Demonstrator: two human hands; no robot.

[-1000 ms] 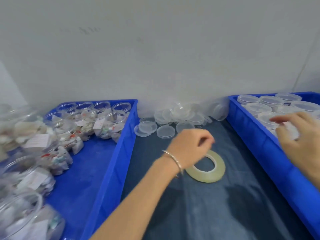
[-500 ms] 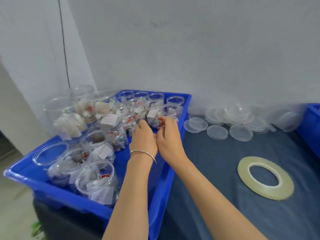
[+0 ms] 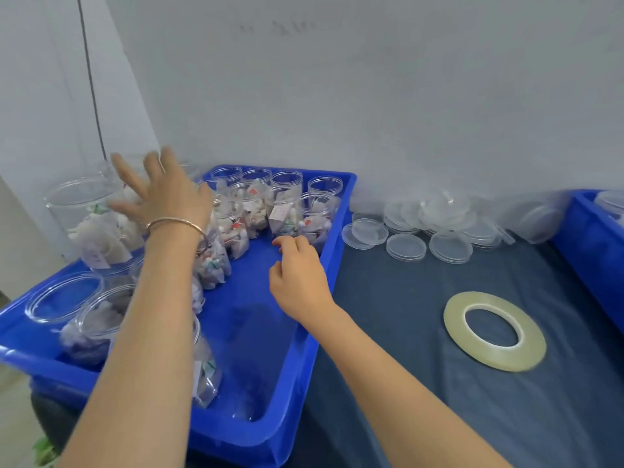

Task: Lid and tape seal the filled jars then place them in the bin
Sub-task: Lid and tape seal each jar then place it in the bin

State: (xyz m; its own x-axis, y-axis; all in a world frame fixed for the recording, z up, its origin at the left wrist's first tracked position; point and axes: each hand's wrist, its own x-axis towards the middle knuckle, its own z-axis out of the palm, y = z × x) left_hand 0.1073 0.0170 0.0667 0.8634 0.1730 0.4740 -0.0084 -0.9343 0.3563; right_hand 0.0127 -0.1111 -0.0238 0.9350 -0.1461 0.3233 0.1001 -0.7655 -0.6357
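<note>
Blue plastic crate (image 3: 314,336) is my landmark, holding the filled jars (image 3: 287,211), all unlidded. Right of it I see dark blue cloth (image 3: 405,349) covering the table, the tape roll (image 3: 493,330) lying flat on it. My right hand (image 3: 299,271) hovers over the crate's floor, fingers loosely curled, holding nothing. Farther in, my left hand (image 3: 165,194), fingers spread, reaches over the big jars. Clear lids (image 3: 435,228) are heaped beyond the cloth, against a plain grey wall (image 3: 371,89)
</note>
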